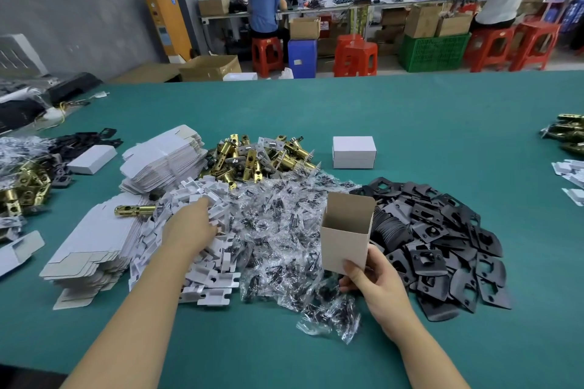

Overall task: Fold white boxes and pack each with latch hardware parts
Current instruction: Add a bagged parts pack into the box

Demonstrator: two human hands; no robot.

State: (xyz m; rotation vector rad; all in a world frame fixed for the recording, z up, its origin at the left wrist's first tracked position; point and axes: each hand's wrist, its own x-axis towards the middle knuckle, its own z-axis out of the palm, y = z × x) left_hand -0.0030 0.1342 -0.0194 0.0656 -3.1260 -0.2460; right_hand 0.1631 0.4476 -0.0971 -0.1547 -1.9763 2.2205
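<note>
Right hand (368,278) grips the open box (346,235) upright; left hand (192,224), fingers hidden, digs among white inserts (215,262). Best take just one.

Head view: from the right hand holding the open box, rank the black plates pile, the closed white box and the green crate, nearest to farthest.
From the right hand:
1. Black plates pile, just to its right.
2. Closed white box, farther back on the table.
3. Green crate, on the floor beyond the table.

No readable text anywhere — boxes blank, background labels blurred.
</note>
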